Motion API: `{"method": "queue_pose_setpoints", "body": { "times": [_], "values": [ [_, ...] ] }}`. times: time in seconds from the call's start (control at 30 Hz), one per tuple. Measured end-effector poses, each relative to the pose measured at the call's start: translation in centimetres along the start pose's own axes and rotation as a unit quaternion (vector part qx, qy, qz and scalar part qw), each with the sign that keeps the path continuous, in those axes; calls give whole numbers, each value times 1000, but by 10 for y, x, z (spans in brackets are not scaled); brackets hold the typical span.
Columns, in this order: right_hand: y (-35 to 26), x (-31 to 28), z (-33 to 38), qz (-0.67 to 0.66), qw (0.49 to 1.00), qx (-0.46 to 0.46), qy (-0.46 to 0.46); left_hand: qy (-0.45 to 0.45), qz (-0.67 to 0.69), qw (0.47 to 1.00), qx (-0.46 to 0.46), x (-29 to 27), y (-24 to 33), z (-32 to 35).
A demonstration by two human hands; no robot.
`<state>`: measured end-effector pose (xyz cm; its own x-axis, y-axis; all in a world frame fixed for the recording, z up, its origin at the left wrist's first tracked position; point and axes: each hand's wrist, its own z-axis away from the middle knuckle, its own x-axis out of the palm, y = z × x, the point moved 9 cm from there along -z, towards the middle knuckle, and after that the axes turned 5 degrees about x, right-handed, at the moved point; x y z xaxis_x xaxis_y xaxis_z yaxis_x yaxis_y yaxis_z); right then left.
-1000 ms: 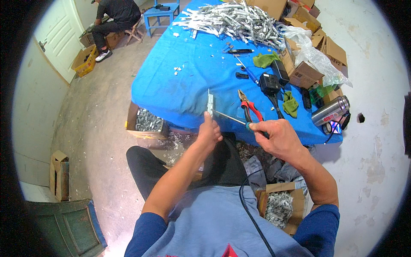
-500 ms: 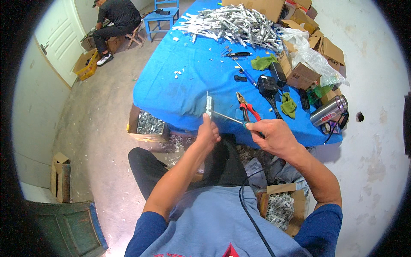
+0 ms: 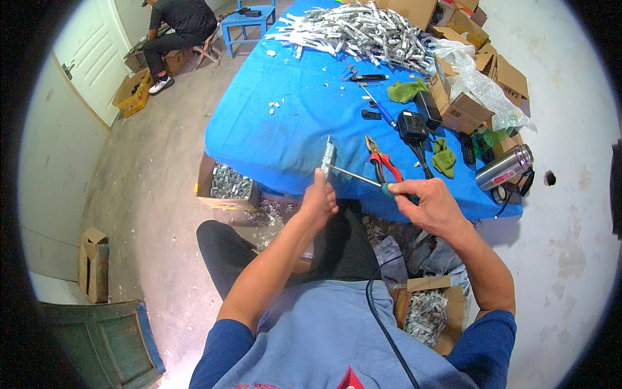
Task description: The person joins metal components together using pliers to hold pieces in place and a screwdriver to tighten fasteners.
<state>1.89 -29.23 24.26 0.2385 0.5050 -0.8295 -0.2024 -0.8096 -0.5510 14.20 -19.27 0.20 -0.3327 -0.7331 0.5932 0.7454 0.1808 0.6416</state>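
My left hand (image 3: 319, 199) grips a small upright metal part (image 3: 328, 157) just in front of the blue table (image 3: 291, 129). In my right hand (image 3: 429, 206) is a screwdriver (image 3: 355, 176) with a teal handle. Its thin shaft points left and its tip touches the metal part. Red-handled pliers (image 3: 382, 165) lie on the table just beyond the shaft. Both forearms reach up from the lower edge of the view.
A heap of metal parts (image 3: 363, 29) lies at the table's far end. Cardboard boxes (image 3: 463, 107), a black charger (image 3: 412, 125), green cloths (image 3: 444, 157) and a steel flask (image 3: 505, 167) line the right side. Boxes of parts (image 3: 227, 183) stand on the floor. Another person (image 3: 178, 26) sits far left.
Both hands have stayed together at the table's near edge with the screwdriver tip on the part; only the head view has shifted slightly.
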Motion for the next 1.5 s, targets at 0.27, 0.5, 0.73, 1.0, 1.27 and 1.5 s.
{"method": "queue_pose_setpoints", "body": {
  "times": [0.27, 0.5, 0.73, 1.0, 1.27, 1.5],
  "values": [
    [2, 27, -17, -26, 999, 21, -6, 37, 3, 999, -19, 3, -7, 3],
    [11, -14, 6, -82, 990, 86, 73, 78, 29, 996, -32, -19, -8, 0],
    [16, -16, 25, -68, 992, 87, 60, 67, 40, 997, -18, -6, -7, 8],
    [36, -2, 17, -55, 994, 78, 46, -8, 94, 995, -36, 12, -2, 12],
    [54, 5, 15, -79, 991, 101, 36, -28, 75, 996, -50, 15, -7, 7],
    [63, 7, 11, -70, 992, 95, 33, -65, 75, 993, -68, 21, -7, 6]
  ]
}}
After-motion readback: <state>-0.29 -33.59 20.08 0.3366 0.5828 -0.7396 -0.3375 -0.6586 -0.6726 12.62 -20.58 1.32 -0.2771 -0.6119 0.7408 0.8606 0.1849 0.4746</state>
